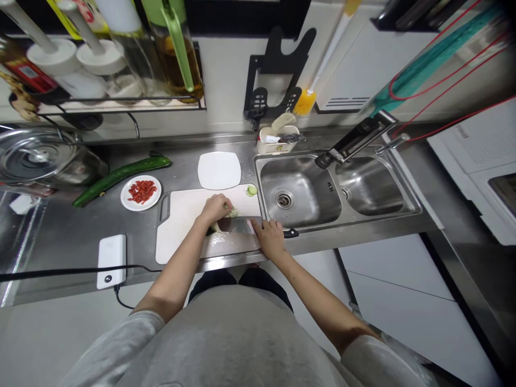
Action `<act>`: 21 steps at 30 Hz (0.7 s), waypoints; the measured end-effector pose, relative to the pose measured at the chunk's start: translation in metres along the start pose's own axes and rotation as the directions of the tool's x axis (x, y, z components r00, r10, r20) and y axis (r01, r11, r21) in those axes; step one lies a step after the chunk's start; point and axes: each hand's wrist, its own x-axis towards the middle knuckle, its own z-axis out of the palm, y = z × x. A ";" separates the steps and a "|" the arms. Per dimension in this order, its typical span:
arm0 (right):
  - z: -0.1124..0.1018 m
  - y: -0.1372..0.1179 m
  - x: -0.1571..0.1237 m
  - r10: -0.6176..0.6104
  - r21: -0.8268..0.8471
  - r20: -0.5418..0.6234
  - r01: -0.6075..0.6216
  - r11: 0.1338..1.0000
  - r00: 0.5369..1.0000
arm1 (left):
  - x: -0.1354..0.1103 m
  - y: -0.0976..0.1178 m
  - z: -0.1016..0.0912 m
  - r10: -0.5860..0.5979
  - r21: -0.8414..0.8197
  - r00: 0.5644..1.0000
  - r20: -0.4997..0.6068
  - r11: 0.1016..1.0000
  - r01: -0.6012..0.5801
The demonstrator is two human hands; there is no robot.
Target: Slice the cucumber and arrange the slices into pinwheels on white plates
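My left hand point(215, 207) rests curled on a pale green cucumber piece point(232, 213) on the white cutting board point(181, 226). My right hand point(269, 236) grips a broad knife point(236, 226) whose blade lies flat along the board beside the cucumber; its black handle end point(291, 233) sticks out past my hand. One cut cucumber slice point(252, 190) lies at the board's far right corner.
A whole cucumber point(121, 174) and a small plate of red berries point(141, 192) lie left of the board. A white square plate point(219, 170) sits behind it. A double sink point(334, 188) with faucet is to the right. A white power bank point(111, 260) with cable lies front left.
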 end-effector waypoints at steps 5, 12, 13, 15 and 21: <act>-0.001 0.004 -0.006 0.035 0.014 0.050 -0.036 0.999 0.998 | 0.005 0.002 0.005 0.015 0.080 0.997 -0.074 0.997 -0.009; -0.006 0.008 -0.016 0.097 0.092 0.109 -0.107 0.990 0.989 | -0.007 -0.011 0.003 -0.095 -0.265 0.925 -0.368 0.964 -0.006; -0.008 0.007 -0.017 0.112 0.127 0.126 -0.128 0.984 0.986 | -0.015 -0.014 0.002 -0.156 -0.321 0.881 -0.447 0.947 0.005; -0.011 0.001 -0.017 0.148 0.201 0.191 -0.187 0.962 0.970 | -0.038 -0.020 0.003 -0.258 -0.377 0.770 -0.584 0.926 0.024; -0.033 -0.035 -0.003 0.107 0.269 0.319 -0.198 0.942 0.942 | -0.116 -0.031 0.031 -0.175 -0.299 0.716 -0.676 0.953 -0.049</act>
